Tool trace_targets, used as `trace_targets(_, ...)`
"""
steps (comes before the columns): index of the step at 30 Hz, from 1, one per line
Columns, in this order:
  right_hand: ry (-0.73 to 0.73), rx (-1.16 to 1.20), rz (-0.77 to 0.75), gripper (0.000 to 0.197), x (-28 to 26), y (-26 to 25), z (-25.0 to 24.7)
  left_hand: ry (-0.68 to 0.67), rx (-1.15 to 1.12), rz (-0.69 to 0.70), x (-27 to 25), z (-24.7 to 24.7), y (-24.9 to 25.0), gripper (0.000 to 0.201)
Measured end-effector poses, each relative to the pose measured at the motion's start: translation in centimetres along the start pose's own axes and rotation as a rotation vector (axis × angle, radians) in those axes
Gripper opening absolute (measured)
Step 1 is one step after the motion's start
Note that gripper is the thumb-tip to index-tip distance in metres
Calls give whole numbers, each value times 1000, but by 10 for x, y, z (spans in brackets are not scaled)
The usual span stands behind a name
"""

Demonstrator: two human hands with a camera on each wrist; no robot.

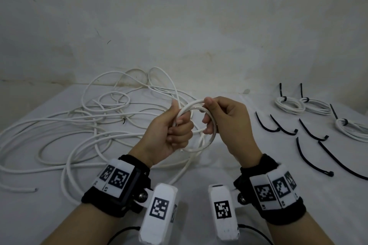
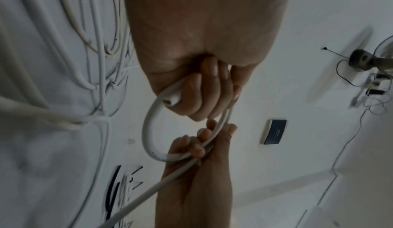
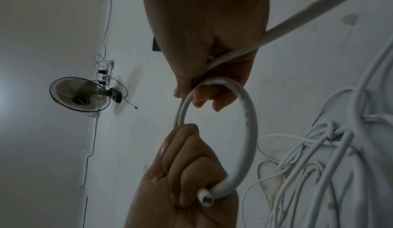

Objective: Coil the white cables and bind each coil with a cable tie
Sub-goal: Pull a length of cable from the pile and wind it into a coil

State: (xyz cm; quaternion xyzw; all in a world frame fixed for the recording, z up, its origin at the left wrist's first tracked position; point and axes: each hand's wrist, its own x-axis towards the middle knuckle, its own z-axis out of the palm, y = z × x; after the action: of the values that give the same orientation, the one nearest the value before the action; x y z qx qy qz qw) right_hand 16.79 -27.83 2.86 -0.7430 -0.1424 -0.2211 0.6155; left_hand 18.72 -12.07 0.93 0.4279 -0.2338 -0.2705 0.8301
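White table (image 1: 229, 167); both hands' fingers (image 1: 179, 131) curled round cable loop (image 1: 211, 141).

Bare forearms, each with a black fabric wrist strap (image 1: 119, 203) carrying white blocks printed with black square markers (image 1: 119, 179) — a white boxy wrist camera (image 1: 159, 213) bolted beside (silver screw visible), thin black cables trailing.

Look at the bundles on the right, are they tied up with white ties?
No. The three finished coils on the table are each bound with a black cable tie.
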Motion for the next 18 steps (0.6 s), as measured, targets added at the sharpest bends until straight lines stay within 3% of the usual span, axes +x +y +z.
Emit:
trace_targets(6, -210, -40, 132, 34, 5, 9, -19, 166, -123, 133, -1, 4, 10, 43)
trace_targets(12, -172, -200, -87, 14, 10, 17, -50, 261, -264, 302, -9, -7, 32, 45)
trace_targets(15, -214, -176, -108, 26, 9, 17, -62, 273, -335, 346, -12, -11, 37, 54)
trace_targets(18, -223, -317, -151, 35, 7, 17, -63, 285, -365, 369, -14, -11, 40, 60)
